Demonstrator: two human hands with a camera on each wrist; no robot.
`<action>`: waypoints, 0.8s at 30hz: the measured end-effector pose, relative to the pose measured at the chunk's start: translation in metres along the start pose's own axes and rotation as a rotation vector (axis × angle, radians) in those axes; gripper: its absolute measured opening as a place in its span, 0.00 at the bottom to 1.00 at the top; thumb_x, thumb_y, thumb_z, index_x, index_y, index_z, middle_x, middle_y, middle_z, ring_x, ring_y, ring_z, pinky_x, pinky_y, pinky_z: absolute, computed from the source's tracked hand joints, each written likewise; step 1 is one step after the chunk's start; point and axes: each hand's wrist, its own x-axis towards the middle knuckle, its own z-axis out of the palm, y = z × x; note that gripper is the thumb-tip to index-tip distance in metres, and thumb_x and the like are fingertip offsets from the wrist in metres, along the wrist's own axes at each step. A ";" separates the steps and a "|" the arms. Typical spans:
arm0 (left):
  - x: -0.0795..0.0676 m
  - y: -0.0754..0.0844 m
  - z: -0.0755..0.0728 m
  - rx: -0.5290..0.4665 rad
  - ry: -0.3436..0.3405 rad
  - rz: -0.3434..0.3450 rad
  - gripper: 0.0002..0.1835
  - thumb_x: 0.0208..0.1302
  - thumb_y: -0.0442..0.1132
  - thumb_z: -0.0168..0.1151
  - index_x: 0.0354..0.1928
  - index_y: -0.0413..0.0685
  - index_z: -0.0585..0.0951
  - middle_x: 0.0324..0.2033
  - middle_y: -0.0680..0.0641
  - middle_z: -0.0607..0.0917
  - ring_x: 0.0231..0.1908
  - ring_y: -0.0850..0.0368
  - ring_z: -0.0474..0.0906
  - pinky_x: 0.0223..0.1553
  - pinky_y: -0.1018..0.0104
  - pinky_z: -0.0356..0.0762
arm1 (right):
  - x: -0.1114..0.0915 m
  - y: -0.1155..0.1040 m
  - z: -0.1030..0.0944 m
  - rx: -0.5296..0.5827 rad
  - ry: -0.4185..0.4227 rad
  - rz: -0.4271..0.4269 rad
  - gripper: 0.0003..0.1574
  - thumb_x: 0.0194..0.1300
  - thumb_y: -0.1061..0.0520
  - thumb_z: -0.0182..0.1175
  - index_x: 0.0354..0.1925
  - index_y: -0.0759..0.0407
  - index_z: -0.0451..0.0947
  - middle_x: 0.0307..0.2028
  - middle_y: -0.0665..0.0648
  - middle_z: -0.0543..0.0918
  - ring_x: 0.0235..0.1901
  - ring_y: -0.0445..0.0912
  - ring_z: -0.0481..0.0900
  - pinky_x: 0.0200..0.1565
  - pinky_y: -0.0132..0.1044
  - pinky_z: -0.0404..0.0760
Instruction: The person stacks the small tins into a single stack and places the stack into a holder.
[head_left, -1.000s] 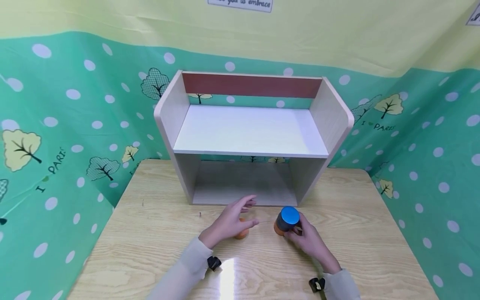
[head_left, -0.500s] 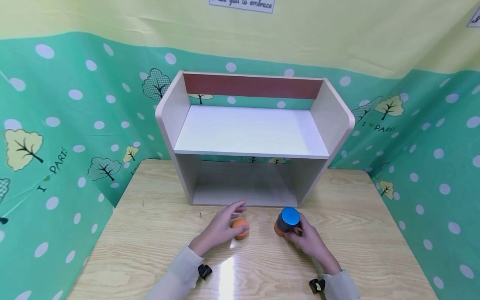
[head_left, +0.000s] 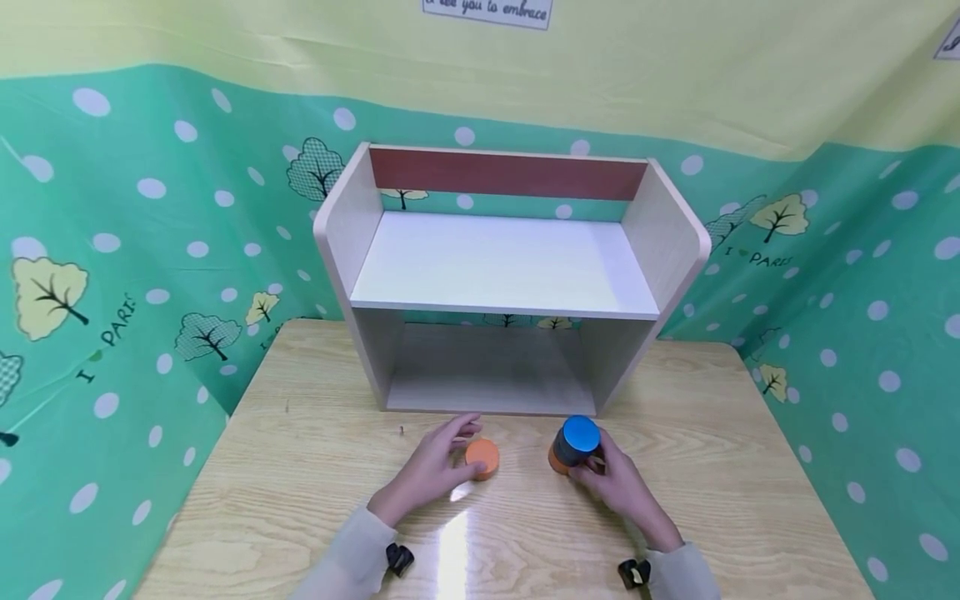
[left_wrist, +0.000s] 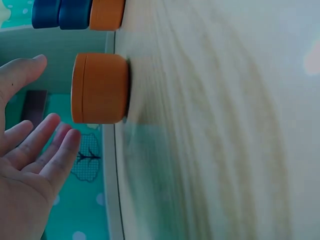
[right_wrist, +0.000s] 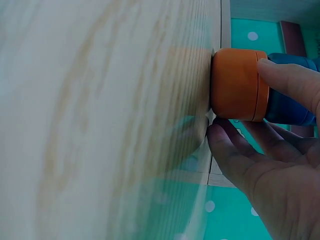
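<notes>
A small round orange lidded canister (head_left: pixel 482 457) stands upright on the table. My left hand (head_left: pixel 426 472) is just to its left, fingers spread and slightly bent; in the left wrist view a gap shows between the fingertips and this canister (left_wrist: pixel 101 89). To the right, a blue lidded canister (head_left: pixel 581 435) sits on top of a second orange canister (right_wrist: pixel 235 84). My right hand (head_left: pixel 617 482) grips this stack from the right, with the thumb (right_wrist: pixel 282 75) at the orange lid's edge and the fingers on the opposite side.
Behind both hands stands a pale two-tier shelf unit (head_left: pixel 504 265) with a reddish back strip (head_left: pixel 510 172). The wooden table (head_left: pixel 300 467) reaches around it. Green and yellow patterned cloth (head_left: pixel 150 233) hangs behind and at the sides.
My left hand has drawn back left and toward me, off the single orange canister, which now shows fully. My right hand has stayed in place on the stack.
</notes>
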 end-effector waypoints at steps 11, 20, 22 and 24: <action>-0.010 -0.009 0.003 -0.042 0.007 -0.043 0.44 0.60 0.42 0.74 0.74 0.41 0.63 0.62 0.40 0.76 0.59 0.48 0.76 0.61 0.58 0.74 | 0.000 0.001 0.000 0.011 -0.003 -0.009 0.40 0.61 0.66 0.71 0.67 0.62 0.65 0.60 0.69 0.75 0.58 0.65 0.76 0.56 0.57 0.79; -0.010 -0.014 0.007 -0.048 0.007 -0.006 0.44 0.59 0.38 0.75 0.73 0.38 0.62 0.62 0.37 0.75 0.60 0.47 0.75 0.61 0.58 0.75 | 0.000 0.001 -0.001 0.018 0.004 -0.026 0.39 0.60 0.66 0.71 0.67 0.62 0.66 0.60 0.69 0.76 0.58 0.65 0.76 0.55 0.56 0.79; -0.010 -0.014 0.008 -0.053 0.006 0.000 0.44 0.59 0.37 0.75 0.73 0.37 0.62 0.62 0.36 0.76 0.60 0.47 0.75 0.61 0.58 0.75 | 0.000 0.001 -0.001 0.015 0.002 -0.020 0.39 0.60 0.66 0.71 0.67 0.62 0.66 0.60 0.69 0.76 0.58 0.65 0.76 0.56 0.56 0.79; -0.010 -0.015 0.008 -0.054 0.007 0.005 0.43 0.59 0.36 0.75 0.73 0.37 0.63 0.61 0.37 0.76 0.60 0.48 0.75 0.60 0.59 0.75 | 0.000 0.001 0.000 0.009 0.001 -0.010 0.40 0.60 0.66 0.71 0.67 0.62 0.66 0.60 0.69 0.76 0.58 0.65 0.76 0.56 0.56 0.79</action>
